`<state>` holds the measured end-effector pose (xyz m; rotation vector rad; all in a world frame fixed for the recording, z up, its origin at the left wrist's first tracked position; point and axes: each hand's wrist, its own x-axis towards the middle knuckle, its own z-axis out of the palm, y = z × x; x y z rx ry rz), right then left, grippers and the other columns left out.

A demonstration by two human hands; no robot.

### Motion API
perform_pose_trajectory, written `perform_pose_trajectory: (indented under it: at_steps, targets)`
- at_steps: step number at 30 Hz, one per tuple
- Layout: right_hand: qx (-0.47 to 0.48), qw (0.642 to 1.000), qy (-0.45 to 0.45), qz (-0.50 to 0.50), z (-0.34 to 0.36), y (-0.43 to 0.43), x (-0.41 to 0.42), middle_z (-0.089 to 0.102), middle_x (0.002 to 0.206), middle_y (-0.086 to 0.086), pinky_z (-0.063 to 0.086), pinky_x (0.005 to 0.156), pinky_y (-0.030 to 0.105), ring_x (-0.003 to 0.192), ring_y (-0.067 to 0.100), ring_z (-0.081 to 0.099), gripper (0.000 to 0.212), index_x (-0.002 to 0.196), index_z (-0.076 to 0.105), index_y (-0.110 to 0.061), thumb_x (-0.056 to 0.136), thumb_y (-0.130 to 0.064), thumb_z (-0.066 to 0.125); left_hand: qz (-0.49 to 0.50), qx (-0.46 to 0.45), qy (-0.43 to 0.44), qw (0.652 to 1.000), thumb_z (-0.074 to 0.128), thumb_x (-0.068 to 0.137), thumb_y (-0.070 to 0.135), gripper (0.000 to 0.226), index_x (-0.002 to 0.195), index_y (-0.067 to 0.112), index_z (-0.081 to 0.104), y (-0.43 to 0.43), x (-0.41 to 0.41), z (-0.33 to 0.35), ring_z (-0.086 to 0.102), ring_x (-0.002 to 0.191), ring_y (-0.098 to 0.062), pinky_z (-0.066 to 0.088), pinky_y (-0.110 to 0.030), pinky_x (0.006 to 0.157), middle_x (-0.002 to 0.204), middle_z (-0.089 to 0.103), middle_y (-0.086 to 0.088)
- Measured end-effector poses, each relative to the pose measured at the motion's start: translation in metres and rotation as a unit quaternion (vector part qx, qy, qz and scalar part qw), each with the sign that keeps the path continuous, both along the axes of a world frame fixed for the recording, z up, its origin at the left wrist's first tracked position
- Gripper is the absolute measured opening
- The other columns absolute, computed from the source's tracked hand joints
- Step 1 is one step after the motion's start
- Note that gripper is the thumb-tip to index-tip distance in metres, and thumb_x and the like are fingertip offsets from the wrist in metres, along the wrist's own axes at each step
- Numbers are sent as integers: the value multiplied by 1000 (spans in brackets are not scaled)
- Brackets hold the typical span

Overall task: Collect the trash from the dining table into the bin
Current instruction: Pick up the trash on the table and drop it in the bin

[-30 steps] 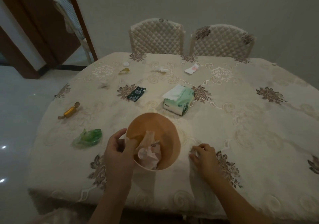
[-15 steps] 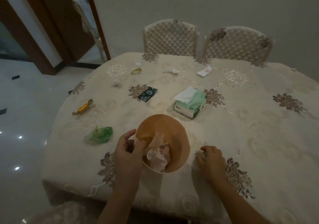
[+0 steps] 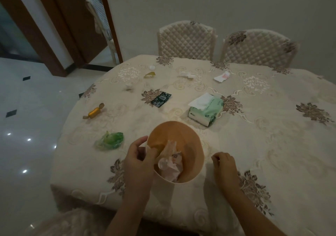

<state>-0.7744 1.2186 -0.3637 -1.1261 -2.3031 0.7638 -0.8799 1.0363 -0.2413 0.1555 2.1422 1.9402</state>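
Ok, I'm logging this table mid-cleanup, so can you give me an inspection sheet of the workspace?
Surface: table under a cream flowered cloth.
Job's things: orange bin near the front edge, crumpled paper inside.
Clutter: green wrapper, gold candy, dark packet, yellow wrapper, white scraps and pink-marked paper lie apart on the cloth; tissue pack behind the bin.
Hands: left hand grips the bin's rim; right hand rests on the cloth, fingers curled, contents unclear.
Cables: nothing seen.
Surroundings: quilted chair and second chair at the far side, doorway at left, tiled floor.
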Motion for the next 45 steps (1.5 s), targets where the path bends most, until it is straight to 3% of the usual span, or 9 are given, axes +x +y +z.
perform_pose_trajectory:
  at_steps: [5, 7, 13, 21, 27, 31, 36, 40, 45]
  targets:
    - [67, 973, 214, 43, 84, -22, -22, 59, 78, 4, 38, 68, 6, 74, 9, 52, 3, 81, 62, -5, 81, -7, 60, 6, 7, -3, 1000, 59, 85, 15, 24, 107, 24, 59, -3, -4, 1, 58, 72, -19, 51, -34, 65, 77, 60, -7]
    - [112, 955, 249, 115, 114, -36, -29, 57, 80, -1, 40, 70, 7, 75, 5, 51, 11, 83, 63, -5, 82, -14, 56, 9, 8, 2, 1000, 59, 85, 16, 23, 107, 22, 60, -7, -5, 3, 57, 73, -20, 50, -36, 68, 78, 59, -8]
    - [183, 918, 127, 328, 132, -85, -70, 67, 89, 10, 35, 80, 18, 88, 10, 45, 24, 94, 64, -9, 81, -25, 51, 37, 25, 18, 999, 57, 87, 16, 22, 108, 23, 59, -43, -21, 15, 56, 73, -18, 49, -28, 63, 80, 59, -7]
    - [149, 930, 260, 213, 162, -138, -137, 66, 96, 9, 39, 84, 17, 94, 18, 57, 21, 100, 63, -8, 84, -19, 55, 117, 20, 60, 991, 58, 88, 23, 26, 114, 21, 58, -143, -85, 37, 62, 86, -21, 53, -33, 73, 93, 66, -4]
    - [50, 979, 39, 194, 101, -190, -205, 54, 120, 14, 34, 94, 30, 115, 30, 46, 36, 116, 53, -10, 83, -17, 63, 143, 40, 75, 986, 60, 86, 23, 23, 109, 25, 56, -239, -159, 42, 61, 79, -16, 49, -29, 65, 84, 63, 3]
    - [-18, 975, -117, 190, 62, -219, -233, 37, 137, 17, 31, 103, 40, 123, 35, 36, 59, 130, 37, -12, 80, -26, 65, 148, 40, 58, 987, 61, 85, 19, 25, 110, 22, 58, -288, -198, 33, 60, 77, -16, 47, -27, 62, 84, 62, -2]
    - [-31, 969, -192, 150, 27, -235, -254, 20, 148, 18, 25, 108, 42, 135, 34, 20, 74, 139, 21, -14, 80, -27, 65, 133, 29, 38, 990, 63, 83, 19, 25, 108, 18, 59, -325, -230, 20, 61, 75, -20, 48, -28, 61, 83, 63, -8]
    - [-8, 971, -215, 109, 14, -232, -266, 31, 144, 17, 36, 100, 47, 125, 40, 35, 60, 137, 28, -20, 84, -20, 57, 128, 25, 23, 991, 65, 80, 19, 29, 109, 16, 60, -337, -253, 9, 61, 77, -25, 49, -33, 65, 79, 61, -7]
    - [94, 963, -248, 45, 12, -234, -280, 55, 117, 14, 43, 79, 39, 102, 34, 48, 30, 118, 46, -17, 87, -18, 48, 115, 18, 11, 993, 64, 82, 18, 27, 109, 17, 61, -337, -286, -3, 61, 76, -25, 47, -29, 60, 79, 61, -7]
